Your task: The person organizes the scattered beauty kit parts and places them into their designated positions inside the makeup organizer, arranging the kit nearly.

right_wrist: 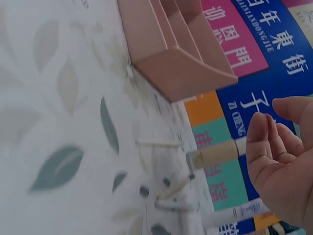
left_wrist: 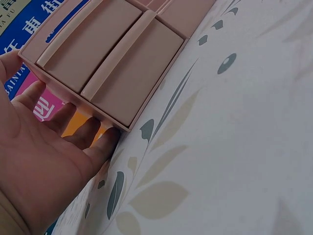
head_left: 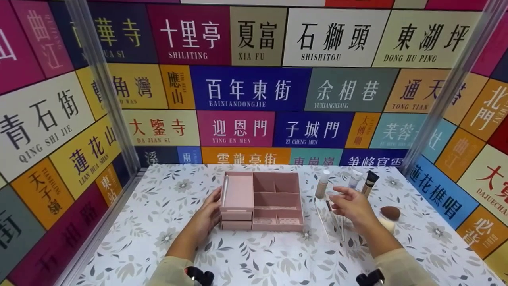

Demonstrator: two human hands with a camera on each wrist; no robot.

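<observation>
The spread left hand [head_left: 206, 216] seemingly steadies a pink, boxy plastic organizer [head_left: 257, 200]; the empty right hand [head_left: 354, 207] likely needs a pinch next.

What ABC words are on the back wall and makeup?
"SHILITING": maroon sign
"XIA FU": tan sign
"SHISHITOU": white sign
"DONG HU PING": greenish sign
"BAINIANDONGJIE": blue sign
"YUXIANGXIANG": grey sign
"TONG TIAN": peach sign, partly hidden
"DA JIAN SI": cream sign
"YING EN MEN": pink sign
"ZI CHENG MEN": lower blue sign
Beige bottle, white tube, black-capped container: any print too small
Other letters, back wall: hidden or blurred
</observation>
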